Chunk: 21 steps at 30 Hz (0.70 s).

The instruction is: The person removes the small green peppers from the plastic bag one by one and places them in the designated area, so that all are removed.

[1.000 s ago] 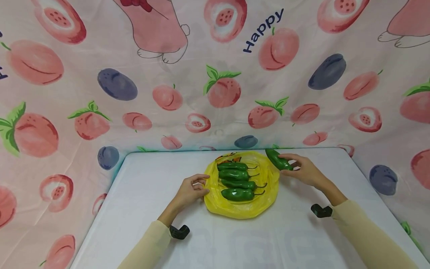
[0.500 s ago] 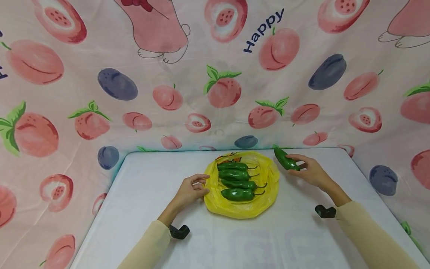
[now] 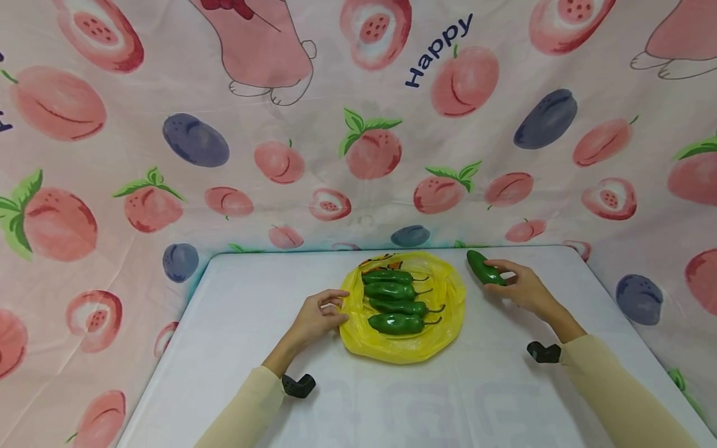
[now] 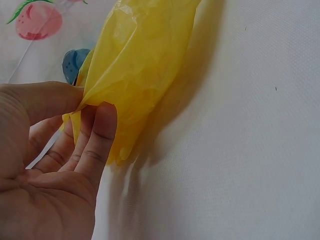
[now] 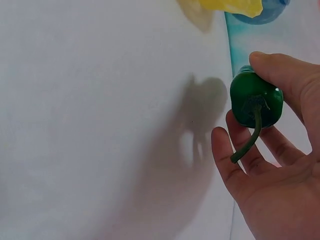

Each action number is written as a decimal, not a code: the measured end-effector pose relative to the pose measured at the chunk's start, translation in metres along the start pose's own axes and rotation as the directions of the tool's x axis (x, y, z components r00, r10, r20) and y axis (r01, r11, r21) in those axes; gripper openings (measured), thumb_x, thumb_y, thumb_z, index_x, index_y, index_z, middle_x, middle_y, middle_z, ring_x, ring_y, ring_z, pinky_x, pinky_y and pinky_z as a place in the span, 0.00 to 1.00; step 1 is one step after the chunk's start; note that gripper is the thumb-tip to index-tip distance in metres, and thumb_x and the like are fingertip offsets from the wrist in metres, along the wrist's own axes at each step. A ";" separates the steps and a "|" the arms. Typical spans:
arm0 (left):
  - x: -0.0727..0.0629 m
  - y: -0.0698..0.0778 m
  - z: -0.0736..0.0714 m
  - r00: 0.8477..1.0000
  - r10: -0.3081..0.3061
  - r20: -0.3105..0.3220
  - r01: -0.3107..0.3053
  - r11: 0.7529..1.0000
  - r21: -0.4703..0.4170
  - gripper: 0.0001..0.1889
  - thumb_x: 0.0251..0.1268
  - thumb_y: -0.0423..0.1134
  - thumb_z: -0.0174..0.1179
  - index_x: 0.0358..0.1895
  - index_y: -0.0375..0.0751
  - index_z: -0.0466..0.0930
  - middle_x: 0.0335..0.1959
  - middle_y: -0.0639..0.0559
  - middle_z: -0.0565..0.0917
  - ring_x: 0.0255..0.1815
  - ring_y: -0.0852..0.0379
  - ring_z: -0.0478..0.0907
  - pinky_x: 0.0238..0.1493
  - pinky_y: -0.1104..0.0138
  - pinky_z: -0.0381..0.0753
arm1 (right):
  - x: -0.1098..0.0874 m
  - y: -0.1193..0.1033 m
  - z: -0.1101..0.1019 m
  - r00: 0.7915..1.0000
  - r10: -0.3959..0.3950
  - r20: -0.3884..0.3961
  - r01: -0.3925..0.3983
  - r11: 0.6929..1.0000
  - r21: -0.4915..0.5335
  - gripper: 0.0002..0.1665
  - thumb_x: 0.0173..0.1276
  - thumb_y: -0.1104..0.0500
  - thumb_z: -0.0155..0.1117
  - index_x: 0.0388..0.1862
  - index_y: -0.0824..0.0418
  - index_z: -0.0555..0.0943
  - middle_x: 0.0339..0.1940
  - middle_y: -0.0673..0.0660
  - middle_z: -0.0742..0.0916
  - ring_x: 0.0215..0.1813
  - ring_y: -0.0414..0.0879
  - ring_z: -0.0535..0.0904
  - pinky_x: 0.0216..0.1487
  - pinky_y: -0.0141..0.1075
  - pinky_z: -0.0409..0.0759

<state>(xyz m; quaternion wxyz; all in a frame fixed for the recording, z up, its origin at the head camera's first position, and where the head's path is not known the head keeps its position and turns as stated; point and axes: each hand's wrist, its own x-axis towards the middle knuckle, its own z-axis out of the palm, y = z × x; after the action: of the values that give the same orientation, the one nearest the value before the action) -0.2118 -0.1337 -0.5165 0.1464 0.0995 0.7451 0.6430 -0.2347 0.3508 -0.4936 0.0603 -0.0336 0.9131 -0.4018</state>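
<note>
A yellow plastic bag (image 3: 358, 342) lies spread in a round shape on the white table, its mouth turned up. Several green chili peppers (image 3: 396, 324) lie side by side in it, stems to the right. At its left edge my left hand (image 3: 316, 318) pinches the rim between thumb and fingers; the left wrist view shows the thin bag (image 4: 145, 55) caught there. To the right of the bag, my right hand (image 3: 521, 286) grips one more green chili pepper (image 3: 483, 266). In the right wrist view this pepper (image 5: 250, 95) points its curved stem toward the camera, above the tabletop.
The white table (image 3: 235, 298) reaches back to a pink fruit-print cloth (image 3: 313, 137) hanging behind it. A dark device (image 3: 299, 386) sits at the left wrist, another dark device (image 3: 543, 353) at the right wrist.
My right hand has moved right, away from the bag, carrying the chili pepper with it. The left hand and the bag with its peppers have stayed in place.
</note>
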 end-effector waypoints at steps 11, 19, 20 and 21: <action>-0.001 0.000 -0.001 1.000 -0.006 -0.009 0.006 1.000 0.005 0.25 0.63 0.24 0.68 0.65 0.37 0.78 0.51 0.40 0.77 0.33 0.57 0.78 0.35 0.70 0.82 | 0.009 0.006 0.006 0.999 0.044 0.000 -0.044 0.999 -0.015 0.39 0.70 0.50 0.73 0.76 0.56 0.70 0.66 0.71 0.74 0.53 0.63 0.77 0.41 0.38 0.81; -0.001 -0.002 0.000 1.000 0.005 -0.008 -0.005 1.000 0.011 0.25 0.63 0.24 0.68 0.64 0.36 0.78 0.50 0.41 0.77 0.32 0.58 0.78 0.34 0.70 0.81 | 0.014 0.004 0.014 0.998 0.059 0.006 -0.058 0.998 -0.026 0.38 0.70 0.51 0.72 0.76 0.56 0.70 0.67 0.72 0.74 0.55 0.64 0.77 0.41 0.39 0.82; -0.001 -0.002 -0.001 1.000 0.008 -0.007 -0.008 1.000 0.010 0.25 0.63 0.25 0.68 0.64 0.36 0.78 0.50 0.41 0.77 0.32 0.58 0.79 0.34 0.70 0.81 | 0.014 0.004 0.015 0.998 0.060 0.008 -0.060 0.998 -0.024 0.38 0.70 0.51 0.72 0.76 0.56 0.70 0.66 0.72 0.74 0.55 0.64 0.76 0.41 0.39 0.82; -0.001 -0.002 -0.001 1.000 0.010 -0.006 -0.010 1.000 0.011 0.25 0.63 0.25 0.68 0.65 0.36 0.78 0.50 0.41 0.77 0.32 0.58 0.79 0.34 0.70 0.81 | 0.015 0.005 0.016 0.998 0.062 0.009 -0.062 0.998 -0.024 0.38 0.70 0.51 0.72 0.75 0.56 0.71 0.66 0.72 0.74 0.55 0.64 0.76 0.41 0.39 0.82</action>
<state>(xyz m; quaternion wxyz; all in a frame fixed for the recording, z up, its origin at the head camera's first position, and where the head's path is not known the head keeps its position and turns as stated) -0.2112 -0.1351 -0.5186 0.1406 0.1020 0.7485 0.6400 -0.2470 0.3406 -0.5091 0.0765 -0.0080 0.9182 -0.3886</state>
